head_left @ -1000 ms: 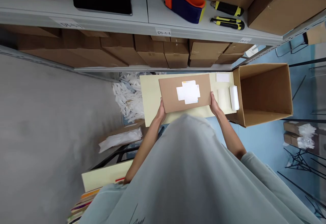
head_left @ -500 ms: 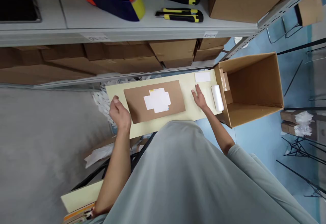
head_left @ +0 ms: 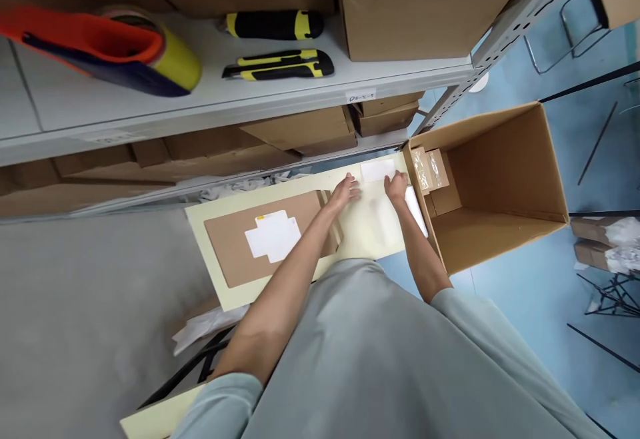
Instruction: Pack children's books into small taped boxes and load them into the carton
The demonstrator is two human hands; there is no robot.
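A flat brown cardboard sheet lies on a pale yellow table, with a white die-cut paper piece on top of it. My left hand reaches across the sheet's right end, fingers spread flat on the table. My right hand rests at the table's right end, fingers curled at a white roll and just below a small white label. Whether it grips the roll I cannot tell.
A large open cardboard box stands on its side right of the table. Above, a grey shelf carries an orange tape dispenser, two yellow-black utility knives and brown boxes. White paper scraps lie behind the table; blue floor at the right.
Both hands let go of the cardboard sheet and moved right; my left hand crossed over the sheet to the table's right end, my right hand reached the roll and label.
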